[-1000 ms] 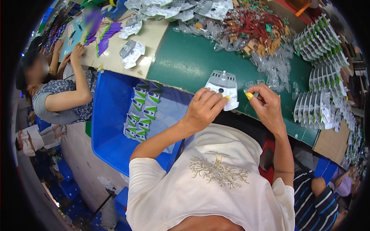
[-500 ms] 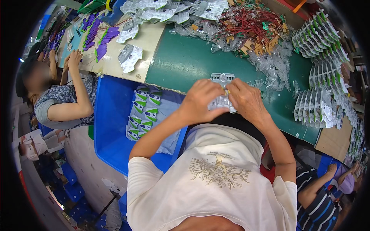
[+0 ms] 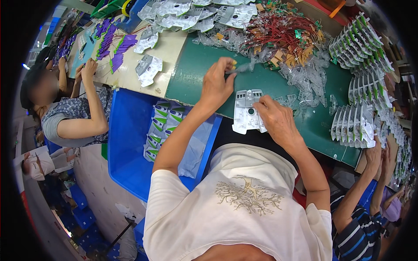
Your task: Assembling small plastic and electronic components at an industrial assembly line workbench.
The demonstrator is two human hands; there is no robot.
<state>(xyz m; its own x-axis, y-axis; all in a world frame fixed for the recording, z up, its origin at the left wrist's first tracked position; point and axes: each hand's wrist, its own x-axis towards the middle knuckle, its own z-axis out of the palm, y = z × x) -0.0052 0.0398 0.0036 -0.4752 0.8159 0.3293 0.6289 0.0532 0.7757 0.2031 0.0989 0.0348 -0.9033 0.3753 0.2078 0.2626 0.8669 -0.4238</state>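
Observation:
My right hand grips the right side of a grey-white plastic shell, which has slots along its far edge and a round dark hole. The shell is at the near edge of the green tabletop. Farther off and to the left, my left hand is closed in a pinch on a small clear plastic part, slightly blurred. Beyond it lies a heap of similar clear plastic parts, with a tangle of red wires and small tan boards over it.
Curved shells stand in rows at the right. More shells are piled at the far left. A blue bin holds green-and-white pieces. Co-workers sit on both sides; purple parts lie before the left one.
My left hand has left the shell and moved away and leftward, now with a clear part in it. My right hand stays on the shell. A co-worker's arms at right have reached toward the rows.

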